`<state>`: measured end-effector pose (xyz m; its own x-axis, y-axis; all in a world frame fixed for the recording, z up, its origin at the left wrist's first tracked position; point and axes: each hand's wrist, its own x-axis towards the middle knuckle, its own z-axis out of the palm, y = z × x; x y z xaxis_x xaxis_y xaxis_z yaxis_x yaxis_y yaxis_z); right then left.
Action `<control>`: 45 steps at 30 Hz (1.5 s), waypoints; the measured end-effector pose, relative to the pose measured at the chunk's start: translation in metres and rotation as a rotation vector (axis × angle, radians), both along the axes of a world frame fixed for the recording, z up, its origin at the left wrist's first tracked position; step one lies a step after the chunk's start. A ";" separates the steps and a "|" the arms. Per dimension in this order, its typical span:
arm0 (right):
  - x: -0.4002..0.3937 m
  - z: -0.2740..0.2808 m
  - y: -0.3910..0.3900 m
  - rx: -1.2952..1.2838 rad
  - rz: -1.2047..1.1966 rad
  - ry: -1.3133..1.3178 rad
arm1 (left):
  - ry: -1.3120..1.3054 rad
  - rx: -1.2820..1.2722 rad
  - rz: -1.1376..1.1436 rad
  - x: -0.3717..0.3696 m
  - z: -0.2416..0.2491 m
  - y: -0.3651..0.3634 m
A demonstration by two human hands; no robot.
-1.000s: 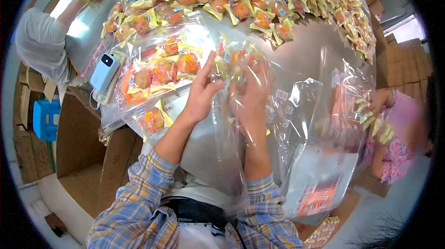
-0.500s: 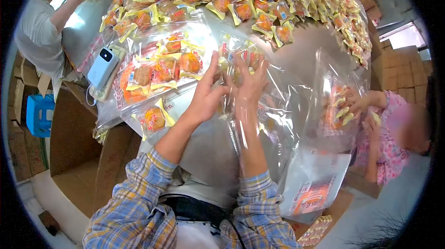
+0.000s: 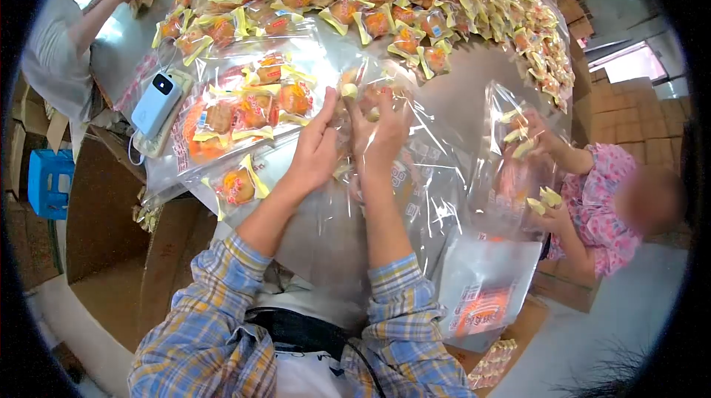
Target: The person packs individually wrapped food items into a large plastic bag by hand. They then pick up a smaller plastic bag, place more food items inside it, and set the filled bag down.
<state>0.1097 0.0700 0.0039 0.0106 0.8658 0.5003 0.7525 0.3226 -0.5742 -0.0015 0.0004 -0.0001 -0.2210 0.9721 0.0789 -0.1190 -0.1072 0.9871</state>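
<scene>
My right hand (image 3: 379,135) reaches inside a clear plastic bag (image 3: 426,176), its film covering the forearm. Its fingers are spread over wrapped pastries (image 3: 376,91) at the bag's far end; glare partly hides them. My left hand (image 3: 315,150) lies along the left side of that bag, fingers stretched out and thumb near the film. To its left, several wrapped pastries (image 3: 255,109) rest on a stack of printed clear bags (image 3: 181,150). One single wrapped pastry (image 3: 237,185) sits nearer me, beside my left forearm.
A large heap of wrapped pastries (image 3: 370,2) covers the table's far side. A phone-like light blue device (image 3: 157,104) lies left. An open carton (image 3: 107,228) stands lower left. At right, a person in pink (image 3: 592,205) handles another bag (image 3: 503,154); a printed bag (image 3: 489,287) lies nearer.
My right hand's fingers have drawn slightly together over the pastries in the bag. My left hand stays beside it. The person at right has lowered one hand. The view has shifted slightly.
</scene>
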 end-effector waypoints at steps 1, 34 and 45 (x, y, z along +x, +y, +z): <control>-0.004 0.012 -0.003 -0.037 0.001 0.092 | 0.014 0.019 0.010 -0.001 0.000 0.001; 0.049 0.010 -0.051 -0.184 0.051 0.219 | 0.167 0.008 -0.103 0.011 0.012 -0.008; 0.043 0.014 -0.042 -0.112 0.079 0.193 | 0.284 0.052 -0.122 0.002 0.048 -0.096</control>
<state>0.1528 0.0276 0.0180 0.0265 0.9176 0.3966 0.5999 0.3028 -0.7406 0.0006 -0.0953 0.0475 -0.0645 0.9831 0.1714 0.1456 -0.1607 0.9762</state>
